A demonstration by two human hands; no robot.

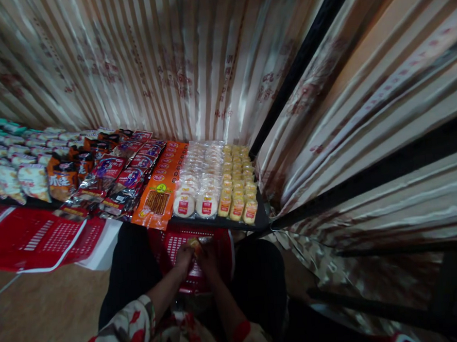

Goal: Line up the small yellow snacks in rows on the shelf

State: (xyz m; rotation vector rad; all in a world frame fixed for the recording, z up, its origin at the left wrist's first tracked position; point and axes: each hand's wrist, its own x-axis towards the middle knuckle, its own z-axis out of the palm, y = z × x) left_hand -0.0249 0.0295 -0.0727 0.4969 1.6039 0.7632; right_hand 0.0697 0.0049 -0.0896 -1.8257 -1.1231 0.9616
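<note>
Between my knees, both hands meet over a red basket (164,247) with rows of pale slots. My left hand (184,258) is closed on one side of a small yellow wrapped snack (195,243). My right hand (207,260) closes on its other side, with the fingers partly hidden in the dim light. Just beyond the hands, on a dark shelf (216,222), stand rows of similar yellow wrapped snacks (236,206). Round white wrapped crackers (206,204) are lined up to their left.
Further left along the shelf lie orange packets of brown sticks (156,201), dark red-and-blue packets (124,180), orange-black bags (62,178) and several white bags (33,180). Another red basket (42,239) is at the left. Dark bars (303,63) cross the draped sheeting (190,54) behind and at right.
</note>
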